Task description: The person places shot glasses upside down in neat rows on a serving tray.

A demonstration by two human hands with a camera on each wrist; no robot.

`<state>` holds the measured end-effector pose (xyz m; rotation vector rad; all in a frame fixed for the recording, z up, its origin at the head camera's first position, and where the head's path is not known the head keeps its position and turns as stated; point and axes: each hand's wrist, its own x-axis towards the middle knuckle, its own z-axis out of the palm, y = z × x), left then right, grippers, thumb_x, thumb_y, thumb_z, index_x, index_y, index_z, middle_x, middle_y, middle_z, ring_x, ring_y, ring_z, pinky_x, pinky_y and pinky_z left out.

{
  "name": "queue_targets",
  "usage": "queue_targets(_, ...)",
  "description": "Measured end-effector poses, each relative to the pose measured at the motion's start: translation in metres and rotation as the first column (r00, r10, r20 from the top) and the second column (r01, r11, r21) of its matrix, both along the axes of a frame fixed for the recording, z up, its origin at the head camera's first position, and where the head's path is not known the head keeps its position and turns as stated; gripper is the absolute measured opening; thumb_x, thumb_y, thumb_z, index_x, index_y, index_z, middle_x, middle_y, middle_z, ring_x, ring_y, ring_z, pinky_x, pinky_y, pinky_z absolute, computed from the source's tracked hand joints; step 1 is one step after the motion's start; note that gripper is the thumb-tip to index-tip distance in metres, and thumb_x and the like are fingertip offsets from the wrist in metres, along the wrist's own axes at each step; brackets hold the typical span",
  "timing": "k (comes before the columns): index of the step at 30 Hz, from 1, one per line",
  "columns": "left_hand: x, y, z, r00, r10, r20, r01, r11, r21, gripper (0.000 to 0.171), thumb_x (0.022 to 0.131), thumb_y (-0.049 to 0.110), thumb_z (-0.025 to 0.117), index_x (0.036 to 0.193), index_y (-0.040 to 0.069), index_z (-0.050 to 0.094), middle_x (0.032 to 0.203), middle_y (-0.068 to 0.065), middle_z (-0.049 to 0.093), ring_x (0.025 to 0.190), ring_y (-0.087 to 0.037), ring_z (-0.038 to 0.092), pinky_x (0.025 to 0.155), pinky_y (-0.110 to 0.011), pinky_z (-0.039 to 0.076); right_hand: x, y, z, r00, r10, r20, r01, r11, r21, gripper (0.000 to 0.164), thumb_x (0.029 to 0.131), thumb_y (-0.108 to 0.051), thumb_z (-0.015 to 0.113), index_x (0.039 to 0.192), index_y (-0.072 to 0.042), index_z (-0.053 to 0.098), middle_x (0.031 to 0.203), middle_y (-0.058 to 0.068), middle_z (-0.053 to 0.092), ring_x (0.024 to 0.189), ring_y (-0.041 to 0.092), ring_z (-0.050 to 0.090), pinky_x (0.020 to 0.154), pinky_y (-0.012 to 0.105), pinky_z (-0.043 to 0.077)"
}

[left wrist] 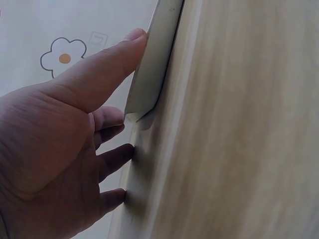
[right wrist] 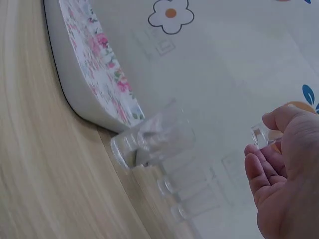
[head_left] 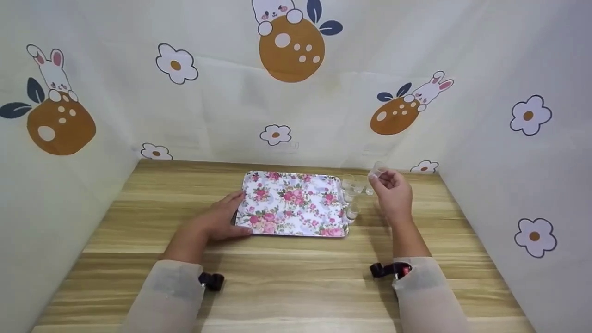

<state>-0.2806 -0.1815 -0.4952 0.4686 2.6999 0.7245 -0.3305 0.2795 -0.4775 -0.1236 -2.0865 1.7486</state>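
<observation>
A rectangular tray [head_left: 296, 217] with a pink rose pattern lies on the wooden table. My left hand [head_left: 224, 219] grips its near left corner, thumb along the front edge and fingers along the left side. In the left wrist view the thumb lies against the pale tray wall [left wrist: 157, 64]. To the right of the tray, my right hand [head_left: 395, 192] pinches a small clear shot glass [head_left: 377, 169] between thumb and fingers, raised above the table. Part of that glass [right wrist: 260, 136] is hidden by the fingers in the right wrist view.
Several more clear shot glasses [head_left: 353, 211] stand close along the tray's right edge, one large [right wrist: 154, 137] in the right wrist view. A pale cloth wall [head_left: 222, 106] with rabbits, oranges and flowers rises behind the table [head_left: 296, 286] and on both sides.
</observation>
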Motion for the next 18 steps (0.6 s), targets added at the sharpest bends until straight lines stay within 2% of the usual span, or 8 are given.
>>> queue_targets(5,-0.001,0.000,0.000,1.000,0.003,0.003,-0.003,1.000,-0.005,0.117,0.092,0.061,0.078,0.173,0.009,0.012,0.183,-0.009,0.006,0.167,-0.046,0.012,0.135,-0.064,0.017,0.002,-0.020,0.001,0.997,0.075,0.012,-0.075,0.997,0.013,0.035,0.093,-0.013,0.084,0.123,0.000,0.072,0.108,0.005,0.076,0.097,0.006,0.073,0.087,0.016,0.062)
queue_targets(11,-0.001,-0.002,-0.001,1.000,0.001,-0.006,-0.001,1.000,-0.015,0.118,0.091,0.064,0.076,0.172,0.006,0.013,0.183,-0.011,0.008,0.167,-0.046,0.013,0.136,-0.063,0.017,0.004,-0.050,0.002,0.986,0.167,0.016,-0.167,0.986,0.018,0.034,0.094,-0.015,0.084,0.123,-0.001,0.073,0.117,0.015,0.077,0.105,0.014,0.073,0.093,0.019,0.062)
queue_targets(18,-0.001,0.000,0.000,1.000,0.002,0.000,-0.002,1.000,-0.014,0.117,0.091,0.064,0.077,0.173,0.008,0.013,0.183,-0.010,0.006,0.167,-0.046,0.013,0.136,-0.063,0.016,0.006,-0.100,-0.001,0.967,0.252,0.040,-0.253,0.967,0.026,0.033,0.094,-0.019,0.085,0.122,-0.005,0.074,0.116,0.014,0.076,0.110,0.022,0.073,0.093,0.023,0.063)
